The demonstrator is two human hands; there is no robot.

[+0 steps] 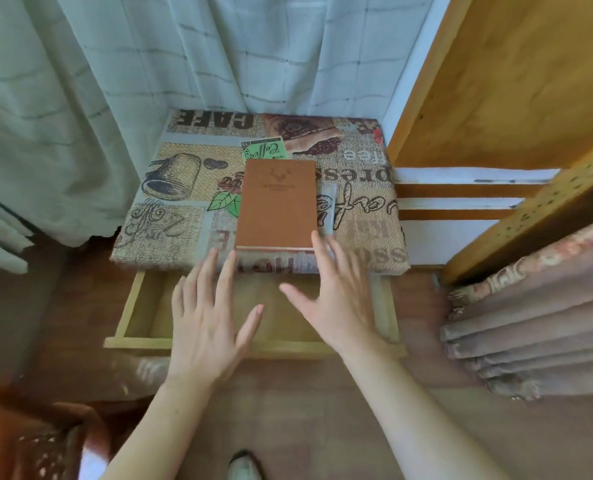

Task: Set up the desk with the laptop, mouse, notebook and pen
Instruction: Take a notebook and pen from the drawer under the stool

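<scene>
A brown notebook point(277, 204) with a stag emblem lies closed in the middle of a small desk point(170, 216) covered by a coffee-print cloth. A slim clear pen point(329, 209) lies just right of the notebook. My left hand point(208, 320) hovers with fingers spread over the pulled-out drawer point(132, 327), its fingertips near the desk's front edge. My right hand point(333, 289) is also spread, with fingertips at the notebook's near right corner. Neither hand holds anything. No laptop or mouse is in view.
The wooden drawer stands open under the desk front, its visible part bare. Pale checked curtains point(80, 98) hang behind and to the left. A wooden shelf unit point(496, 98) and folded patterned fabric point(530, 323) crowd the right side. An orange cloth point(28, 438) lies bottom left.
</scene>
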